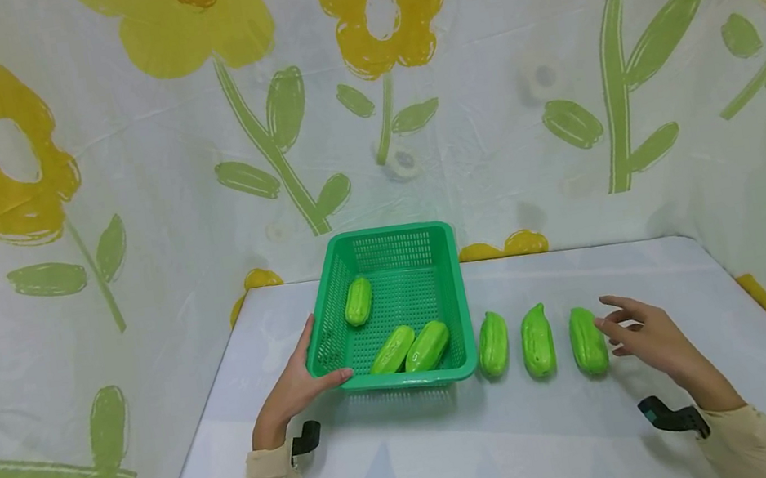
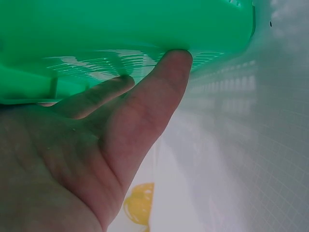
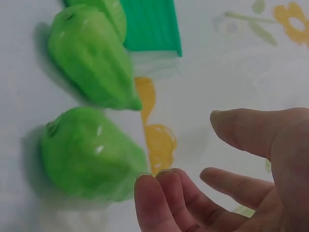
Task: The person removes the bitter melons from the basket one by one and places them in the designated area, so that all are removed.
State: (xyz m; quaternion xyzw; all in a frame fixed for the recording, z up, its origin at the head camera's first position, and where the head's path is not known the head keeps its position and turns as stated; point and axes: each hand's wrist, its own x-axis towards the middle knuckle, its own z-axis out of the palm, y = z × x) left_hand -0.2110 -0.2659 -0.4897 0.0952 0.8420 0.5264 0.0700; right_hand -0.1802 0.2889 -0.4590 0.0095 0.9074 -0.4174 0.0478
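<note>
My left hand (image 1: 293,384) grips the left front corner of a green plastic basket (image 1: 460,293); in the left wrist view its thumb and fingers lie against the basket's wall (image 2: 145,29). Inside the basket are three glossy, bright green gourds, one gourd (image 1: 359,302) toward the back left and two at the front. Right of the basket, three more stand in a row: a near gourd (image 1: 493,345), a middle gourd (image 1: 537,341) and a right gourd (image 1: 587,341). My right hand (image 1: 646,336) hovers beside the right gourd, fingers loosely bent, with nothing held.
A pale table (image 1: 548,446) carries the basket and the gourds. Behind and at the sides hangs a whitish cloth (image 1: 490,157) printed with yellow flowers and green leaves. Both wrists wear a black camera mount, such as the right mount (image 1: 673,417).
</note>
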